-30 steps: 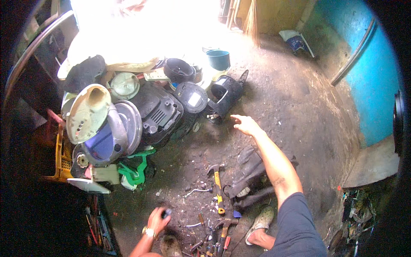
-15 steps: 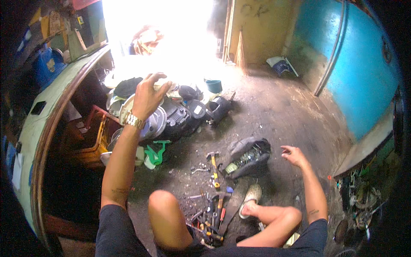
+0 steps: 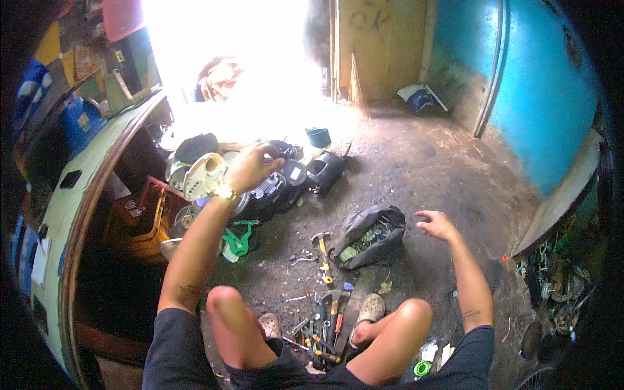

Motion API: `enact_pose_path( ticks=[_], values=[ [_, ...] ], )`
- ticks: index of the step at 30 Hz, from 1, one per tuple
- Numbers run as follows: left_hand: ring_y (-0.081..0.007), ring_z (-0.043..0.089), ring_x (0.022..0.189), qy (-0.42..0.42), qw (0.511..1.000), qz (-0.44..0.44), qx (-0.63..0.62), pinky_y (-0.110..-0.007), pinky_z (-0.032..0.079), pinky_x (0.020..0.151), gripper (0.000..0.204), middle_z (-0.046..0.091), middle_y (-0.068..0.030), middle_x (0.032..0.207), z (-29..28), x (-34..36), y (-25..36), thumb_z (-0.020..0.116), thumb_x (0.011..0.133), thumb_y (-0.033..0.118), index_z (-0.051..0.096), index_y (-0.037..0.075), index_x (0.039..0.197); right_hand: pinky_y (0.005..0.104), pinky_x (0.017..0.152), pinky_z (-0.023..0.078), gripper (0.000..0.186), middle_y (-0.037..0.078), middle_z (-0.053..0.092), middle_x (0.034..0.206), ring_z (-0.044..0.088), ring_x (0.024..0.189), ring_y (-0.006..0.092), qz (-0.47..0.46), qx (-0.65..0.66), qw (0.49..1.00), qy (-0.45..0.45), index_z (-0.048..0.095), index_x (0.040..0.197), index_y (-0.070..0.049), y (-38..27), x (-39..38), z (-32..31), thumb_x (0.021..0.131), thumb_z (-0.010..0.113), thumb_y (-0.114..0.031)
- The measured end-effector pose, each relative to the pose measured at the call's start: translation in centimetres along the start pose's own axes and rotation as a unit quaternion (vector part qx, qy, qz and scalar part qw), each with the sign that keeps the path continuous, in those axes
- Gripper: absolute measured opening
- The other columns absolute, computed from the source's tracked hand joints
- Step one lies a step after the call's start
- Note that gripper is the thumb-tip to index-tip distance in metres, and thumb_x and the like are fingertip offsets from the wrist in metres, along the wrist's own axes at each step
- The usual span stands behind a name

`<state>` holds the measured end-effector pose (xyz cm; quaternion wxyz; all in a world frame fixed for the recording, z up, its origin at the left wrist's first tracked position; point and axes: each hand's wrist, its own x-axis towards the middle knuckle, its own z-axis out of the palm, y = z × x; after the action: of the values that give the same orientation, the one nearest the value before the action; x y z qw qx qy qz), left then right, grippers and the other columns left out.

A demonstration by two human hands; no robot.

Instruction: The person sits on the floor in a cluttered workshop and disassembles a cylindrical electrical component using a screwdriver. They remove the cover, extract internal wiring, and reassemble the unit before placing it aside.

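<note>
My left hand, with a gold watch on its wrist, is stretched out over a pile of black motor housings, next to a cream plastic cover. Its fingers are curled, and I cannot tell whether they hold anything. My right hand hovers with fingers apart and nothing in it, just right of an open black bag on the dirt floor. A hammer lies left of the bag. Several hand tools are scattered between my feet.
A green plastic part and an orange crate sit left of the pile. A teal bucket stands behind it. A curved cream panel runs along the left, a blue wall along the right, with metal clutter at its foot.
My left hand rose from the tools on the floor to the pile of housings. My right hand drew back from the pile to beside the bag. The view pulled up and back.
</note>
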<state>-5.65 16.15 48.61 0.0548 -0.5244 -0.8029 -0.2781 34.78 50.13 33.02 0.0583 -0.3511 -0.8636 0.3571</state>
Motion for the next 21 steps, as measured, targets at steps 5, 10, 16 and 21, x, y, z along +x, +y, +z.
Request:
enact_pose_path(
  ticks=[5,10,16,21],
  values=[
    [-0.0317,0.069,0.092,-0.030,0.999,0.020,-0.017,-0.041,0.054,0.083,0.042,0.071,-0.0178,0.097,11.4,7.3,-6.7,0.073,0.085,0.040,0.070,0.004,0.106,0.0367,0.088,0.055,0.047,0.013,0.074,0.108,0.071,0.096,0.0243,-0.102,-0.046,0.987,-0.115,0.061,0.132,-0.011,-5.9,14.0,6.8,0.088,0.067,-0.024],
    [-0.0384,0.068,0.095,-0.115,0.992,-0.048,-0.030,-0.046,0.054,0.083,0.039,0.071,-0.0212,0.098,18.7,12.9,-11.0,0.070,0.087,0.039,0.070,0.004,0.105,0.0398,0.095,0.052,0.047,0.015,0.070,0.118,0.067,0.109,0.0302,-0.139,-0.098,0.967,-0.187,0.059,0.134,-0.014,-10.5,24.7,6.5,0.089,0.066,-0.027],
    [-0.0377,0.068,0.099,-0.233,0.952,-0.183,-0.073,-0.045,0.054,0.085,0.042,0.071,-0.0185,0.104,12.7,12.3,-12.8,0.067,0.090,0.043,0.066,0.006,0.111,0.0420,0.095,0.052,0.047,0.017,0.069,0.118,0.066,0.110,0.0331,-0.053,-0.085,0.969,-0.225,0.064,0.127,-0.013,-10.1,25.3,-1.5,0.087,0.069,-0.036],
    [-0.0400,0.064,0.107,-0.248,0.889,-0.373,-0.097,-0.047,0.051,0.091,0.053,0.068,-0.0216,0.113,-0.7,5.3,-10.8,0.063,0.089,0.048,0.064,0.005,0.119,0.0459,0.090,0.052,0.046,0.018,0.069,0.115,0.065,0.108,0.0363,0.053,-0.195,0.940,-0.275,0.067,0.122,-0.013,-5.4,14.1,-14.0,0.083,0.068,-0.037]
  ],
)
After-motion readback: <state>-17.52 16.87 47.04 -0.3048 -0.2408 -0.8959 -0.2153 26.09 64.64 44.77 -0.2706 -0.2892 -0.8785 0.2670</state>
